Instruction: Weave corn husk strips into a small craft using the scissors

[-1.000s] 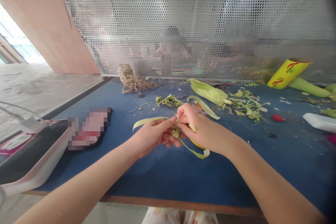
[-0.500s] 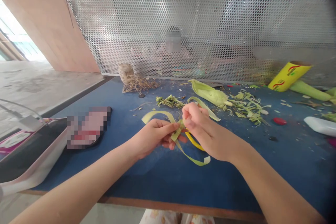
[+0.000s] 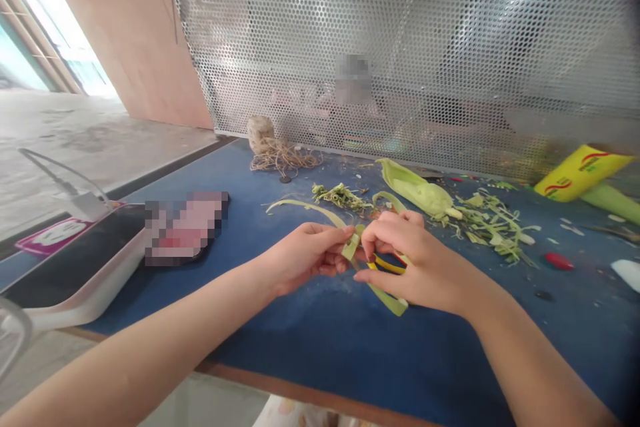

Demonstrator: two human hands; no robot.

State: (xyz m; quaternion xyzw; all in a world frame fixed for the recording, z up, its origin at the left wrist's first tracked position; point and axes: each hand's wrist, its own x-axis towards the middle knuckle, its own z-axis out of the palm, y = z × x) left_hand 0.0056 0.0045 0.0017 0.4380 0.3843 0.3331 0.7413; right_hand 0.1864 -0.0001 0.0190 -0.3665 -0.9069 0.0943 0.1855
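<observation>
My left hand (image 3: 323, 250) pinches folded pale green corn husk strips (image 3: 351, 247) between thumb and fingers. One long strip end curves out to the left, and another hangs below the hands. My right hand (image 3: 400, 253) is close beside it, fingers curled and thumb apart. Within its grasp is a yellow-handled tool (image 3: 390, 265), partly hidden; its working end does not show, so I cannot tell its kind. Behind the hands lie a green corn husk (image 3: 420, 190), a small heap of shredded husk (image 3: 343, 197) and a larger heap of husk scraps (image 3: 500, 223).
On the blue tabletop (image 3: 300, 340), a roll of twine (image 3: 261, 133) trails loose strands. A yellow tube (image 3: 583, 173) and a red object (image 3: 559, 261) are rightward. Leftward are a blurred phone (image 3: 193, 227) and a white-edged case (image 3: 90, 287) with a cable. A perforated metal panel (image 3: 310, 33) stands behind.
My right hand has let go of the husk; its thumb has spread down and away from the fingers, around the yellow handles. My left hand keeps its pinch. The camera view has turned slightly.
</observation>
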